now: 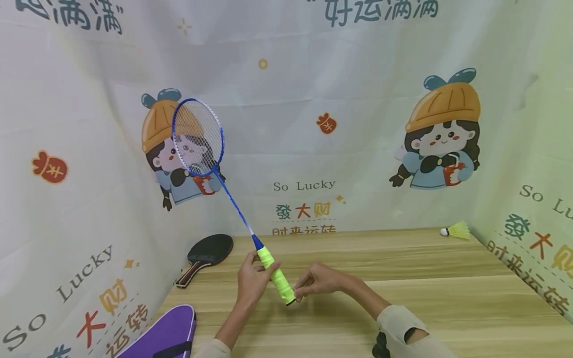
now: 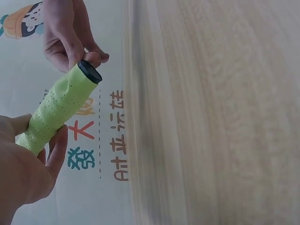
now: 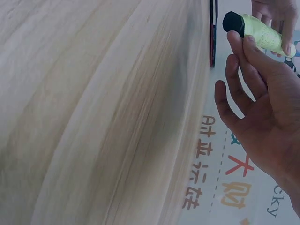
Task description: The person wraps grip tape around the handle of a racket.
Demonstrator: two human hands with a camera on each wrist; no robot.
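A badminton racket (image 1: 282, 285) with a blue frame and white strings is held up at a slant over the table, head toward the upper left. Lime-green perforated grip tape (image 2: 58, 104) covers its handle, which ends in a black butt cap (image 3: 233, 23). My left hand (image 1: 252, 282) grips the upper part of the handle between thumb and fingers. At the butt end, my right hand (image 1: 321, 279) pinches the edge of the grip with thumb and index finger. The other right fingers (image 3: 229, 105) are loosely bent and apart from the handle.
A black table tennis bat (image 1: 212, 249) lies at the back left of the wooden table (image 1: 358, 318). Nearer, a purple case (image 1: 165, 330) with a black strap sits at the left edge. A yellow shuttlecock (image 1: 457, 230) lies at the back right. Printed curtains (image 1: 286, 144) enclose the table.
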